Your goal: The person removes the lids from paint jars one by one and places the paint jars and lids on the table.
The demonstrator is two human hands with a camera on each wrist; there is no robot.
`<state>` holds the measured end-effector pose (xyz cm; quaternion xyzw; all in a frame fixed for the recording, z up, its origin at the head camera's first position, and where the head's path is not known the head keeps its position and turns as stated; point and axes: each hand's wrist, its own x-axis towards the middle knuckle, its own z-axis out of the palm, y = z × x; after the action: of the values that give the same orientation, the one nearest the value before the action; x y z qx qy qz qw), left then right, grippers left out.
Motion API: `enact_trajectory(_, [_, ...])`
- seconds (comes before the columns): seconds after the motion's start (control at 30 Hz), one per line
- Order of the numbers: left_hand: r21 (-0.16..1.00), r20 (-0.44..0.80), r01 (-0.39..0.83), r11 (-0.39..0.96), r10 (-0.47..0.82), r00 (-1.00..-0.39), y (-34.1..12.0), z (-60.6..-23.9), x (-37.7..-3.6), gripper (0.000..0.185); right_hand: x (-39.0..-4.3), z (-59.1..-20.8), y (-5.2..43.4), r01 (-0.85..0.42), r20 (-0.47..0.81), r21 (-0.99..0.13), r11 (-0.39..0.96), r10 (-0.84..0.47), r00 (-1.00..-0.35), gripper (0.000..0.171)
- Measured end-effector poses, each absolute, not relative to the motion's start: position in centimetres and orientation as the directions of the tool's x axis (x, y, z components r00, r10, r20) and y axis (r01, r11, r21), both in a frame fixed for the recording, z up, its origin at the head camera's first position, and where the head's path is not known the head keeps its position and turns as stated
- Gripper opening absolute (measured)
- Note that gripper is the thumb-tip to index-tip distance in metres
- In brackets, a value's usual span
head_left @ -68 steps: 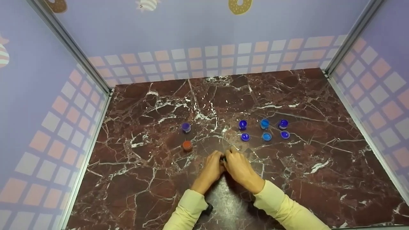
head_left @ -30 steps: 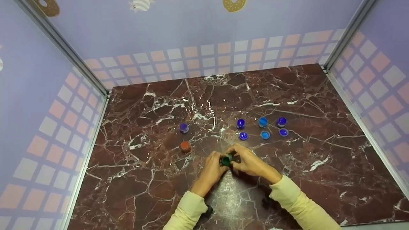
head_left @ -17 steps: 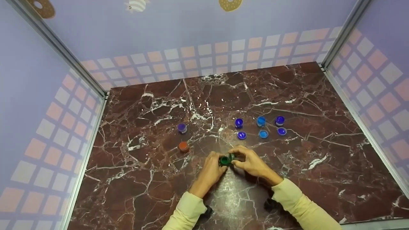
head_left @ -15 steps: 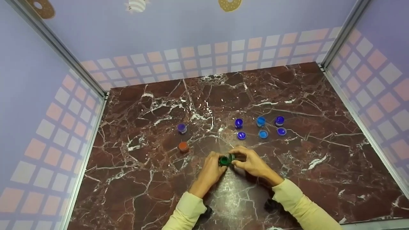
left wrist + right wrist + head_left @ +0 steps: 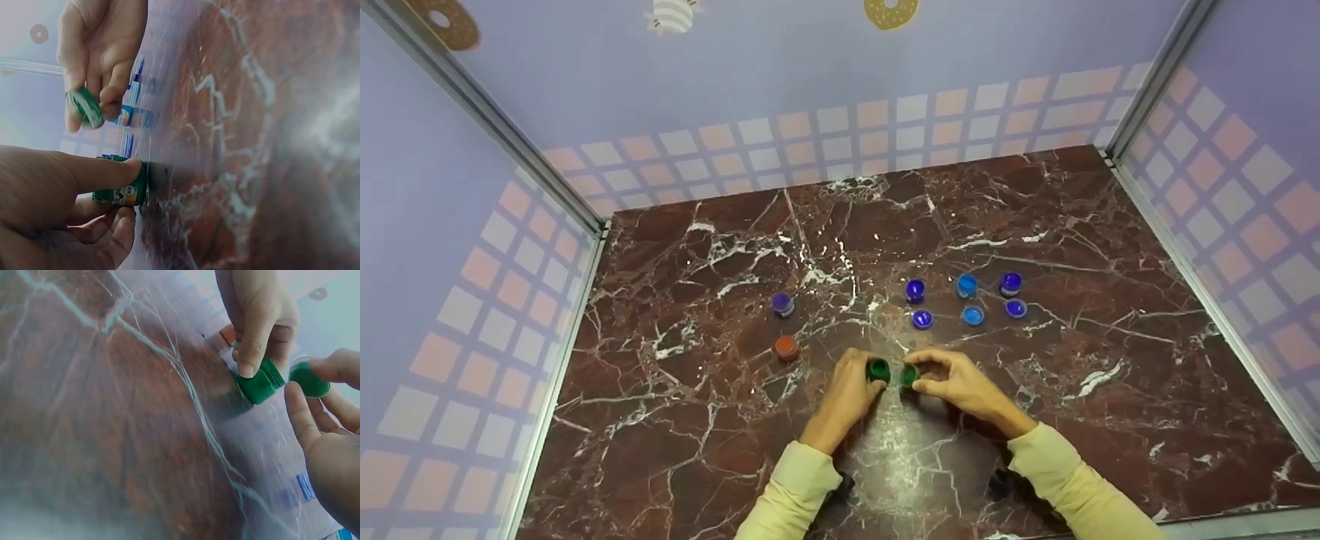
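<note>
A small green jar (image 5: pixel 877 369) stands on the marble table (image 5: pixel 1110 300), and my left hand (image 5: pixel 858 379) grips it between thumb and fingers. In the left wrist view the jar (image 5: pixel 121 191) is pinched at its side, its base on the table. My right hand (image 5: pixel 937 377) pinches the green lid (image 5: pixel 910 374) just right of the jar, apart from it. The right wrist view has the jar (image 5: pixel 260 382) under the left hand's fingertips and the lid (image 5: pixel 308 378) held beside it.
A purple jar (image 5: pixel 782 303) and an orange jar (image 5: pixel 785 347) stand left of the hands. Behind them to the right, three blue and purple jars (image 5: pixel 967 285) stand in a row with three lids (image 5: pixel 973 315) in front. Patterned walls enclose the table.
The green lid has come off the jar: the right hand moved right with it, and a gap now shows between lid and jar. The left hand stays on the jar.
</note>
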<state>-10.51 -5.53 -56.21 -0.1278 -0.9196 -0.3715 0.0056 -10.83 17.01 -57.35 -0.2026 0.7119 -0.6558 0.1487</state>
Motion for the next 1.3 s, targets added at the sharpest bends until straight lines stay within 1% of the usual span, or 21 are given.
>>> enact_trajectory(0.13, [0.688,0.083,0.212,0.694,0.216,-0.973,-5.5,-56.1,-11.2,0.027,-10.7,-57.3,17.3,-0.081,0.042,-0.995,0.056,-0.507,-0.861,0.043])
enact_trajectory(0.33, [0.698,0.056,0.178,0.693,0.195,-0.979,-5.3,-56.1,-12.2,0.027,-10.8,-57.4,17.6,-0.149,0.1,-0.988,0.046,-0.547,-0.831,0.044])
enact_trajectory(0.6, [0.707,0.037,0.142,0.693,0.164,-0.986,-4.9,-56.1,-13.5,0.029,-10.7,-57.1,17.8,-0.255,0.127,-0.955,0.149,-0.572,-0.811,0.049])
enact_trajectory(0.7, [0.712,0.041,0.139,0.689,0.157,-0.987,-4.8,-56.1,-14.1,0.029,-10.6,-57.1,17.9,-0.278,0.114,-0.939,0.201,-0.582,-0.805,0.049])
enact_trajectory(0.93, [0.705,0.069,0.141,0.695,0.13,-0.989,-4.4,-56.2,-15.6,0.031,-10.4,-57.0,17.6,-0.279,0.065,-0.925,0.258,-0.615,-0.786,0.045])
enact_trajectory(1.13, [0.699,0.084,0.127,0.704,0.095,-0.992,-4.1,-56.2,-17.0,0.032,-10.3,-56.9,17.3,-0.328,0.068,-0.895,0.302,-0.633,-0.771,0.037])
enact_trajectory(1.3, [0.684,0.116,0.146,0.715,0.091,-0.989,-4.0,-56.1,-18.1,0.032,-10.3,-56.9,17.3,-0.343,0.079,-0.888,0.305,-0.634,-0.769,0.031])
